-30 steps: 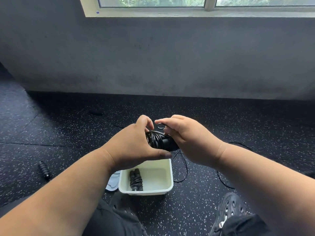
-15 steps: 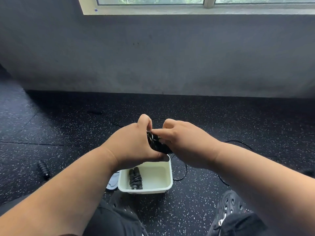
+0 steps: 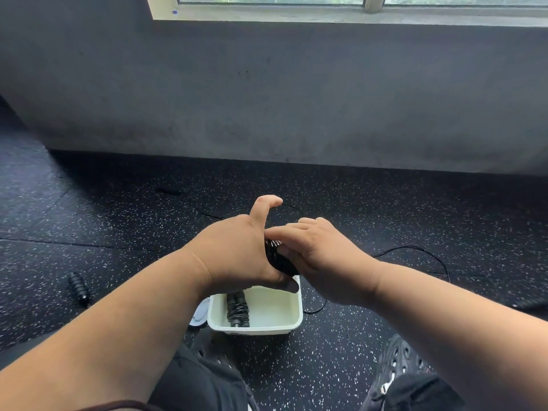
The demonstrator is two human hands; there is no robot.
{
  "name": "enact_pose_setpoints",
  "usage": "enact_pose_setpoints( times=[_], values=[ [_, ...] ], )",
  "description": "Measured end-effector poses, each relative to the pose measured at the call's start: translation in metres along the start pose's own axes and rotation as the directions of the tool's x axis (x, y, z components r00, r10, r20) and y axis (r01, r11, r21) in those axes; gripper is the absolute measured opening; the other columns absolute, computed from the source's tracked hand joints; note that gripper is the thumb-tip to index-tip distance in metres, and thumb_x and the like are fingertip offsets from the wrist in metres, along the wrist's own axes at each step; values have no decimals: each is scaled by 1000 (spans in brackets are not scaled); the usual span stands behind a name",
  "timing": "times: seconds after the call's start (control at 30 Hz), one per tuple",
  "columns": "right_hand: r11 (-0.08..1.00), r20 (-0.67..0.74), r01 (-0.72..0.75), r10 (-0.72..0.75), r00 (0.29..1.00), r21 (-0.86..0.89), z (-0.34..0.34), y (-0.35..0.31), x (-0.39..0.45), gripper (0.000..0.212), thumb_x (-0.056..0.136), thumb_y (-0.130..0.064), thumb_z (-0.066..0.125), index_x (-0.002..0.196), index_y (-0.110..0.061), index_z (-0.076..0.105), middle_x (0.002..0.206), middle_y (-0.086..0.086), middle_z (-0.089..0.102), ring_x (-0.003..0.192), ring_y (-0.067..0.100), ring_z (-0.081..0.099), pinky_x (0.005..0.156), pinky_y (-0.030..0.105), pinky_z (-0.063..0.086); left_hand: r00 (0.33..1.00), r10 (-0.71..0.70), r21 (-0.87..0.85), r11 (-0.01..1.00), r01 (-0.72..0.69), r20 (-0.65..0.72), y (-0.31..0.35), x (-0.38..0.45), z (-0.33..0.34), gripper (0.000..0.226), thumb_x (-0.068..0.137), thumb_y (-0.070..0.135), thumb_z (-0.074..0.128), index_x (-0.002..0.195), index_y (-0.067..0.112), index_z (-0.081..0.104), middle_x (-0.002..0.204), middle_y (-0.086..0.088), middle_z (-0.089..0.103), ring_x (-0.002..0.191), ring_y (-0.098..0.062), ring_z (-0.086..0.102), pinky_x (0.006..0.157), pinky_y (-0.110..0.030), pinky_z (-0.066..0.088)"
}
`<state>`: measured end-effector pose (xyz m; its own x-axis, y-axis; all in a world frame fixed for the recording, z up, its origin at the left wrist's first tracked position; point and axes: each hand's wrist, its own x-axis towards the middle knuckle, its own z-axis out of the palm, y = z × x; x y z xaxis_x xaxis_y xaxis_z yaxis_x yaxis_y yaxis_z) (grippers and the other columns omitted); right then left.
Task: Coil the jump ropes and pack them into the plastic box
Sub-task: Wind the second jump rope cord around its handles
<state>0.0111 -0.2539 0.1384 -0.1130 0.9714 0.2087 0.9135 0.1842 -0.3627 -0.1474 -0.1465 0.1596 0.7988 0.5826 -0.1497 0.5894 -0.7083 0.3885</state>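
Black spare handle (image 3: 79,289) lies on the floor far left, well apart. Left hand (image 3: 237,256) grips the coiled jump rope (image 3: 277,259) from its left side, thumb raised free. Right hand (image 3: 320,256) pinches the same bundle from the right, fingers laid over it. Bundle hangs directly above the far rim of the white plastic box (image 3: 292,320), long axis tilted near-upright; one packed rope (image 3: 237,310) lies along the box's left side, so the open space is right. Loose cord (image 3: 415,250) trails right. Likely straight down, left hand nearer.

Your forearms are bare, no sleeves. You wear dark trousers (image 3: 192,387) and black perforated clogs (image 3: 400,363), with a thin dark band (image 3: 118,406) at your left arm.
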Motion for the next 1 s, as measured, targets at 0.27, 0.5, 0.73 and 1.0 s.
enact_pose_setpoints(
  times=[0.27, 0.5, 0.73, 1.0],
  values=[
    [998, -42, 42, -40, 998, 45, -6, -1, 0, 30, 101, -21, 49, 128, -31, 57, 83, -27, 44, 84, 14, 52, 81, 46, 46, 1000, -4, -89, 996, 6, 19, -5, -1, -1, 135, 46, 72, 89, 152, 45, 10, 99, 12, 73, 94, -12, 69, 91, -39, 56],
    [989, -55, -74, 82, 995, 131, -13, 5, 2, 35, 105, -20, 49, 139, -27, 54, 91, -13, 59, 88, 13, 55, 84, 40, 47, 999, -18, -159, 987, 11, -46, -5, -1, -6, 119, 51, 68, 92, 144, 46, 21, 100, 11, 68, 92, -10, 68, 92, -40, 56],
    [957, 37, -166, 162, 986, 237, -18, 5, 5, 31, 108, -20, 48, 129, -29, 69, 106, -7, 49, 104, 10, 54, 99, 27, 43, 996, -36, -232, 973, 16, -80, -10, -1, -7, 113, 53, 64, 94, 141, 48, 26, 94, 10, 70, 84, -6, 68, 87, -35, 57],
    [992, -31, -64, 61, 998, -106, -22, 4, 3, 41, 104, -38, 33, 128, -39, 67, 100, -13, 58, 92, 16, 52, 83, 43, 43, 996, -58, -278, 960, 36, -74, -12, 0, -7, 113, 50, 65, 93, 140, 50, 27, 95, 11, 70, 85, -6, 70, 87, -36, 57]
  ],
)
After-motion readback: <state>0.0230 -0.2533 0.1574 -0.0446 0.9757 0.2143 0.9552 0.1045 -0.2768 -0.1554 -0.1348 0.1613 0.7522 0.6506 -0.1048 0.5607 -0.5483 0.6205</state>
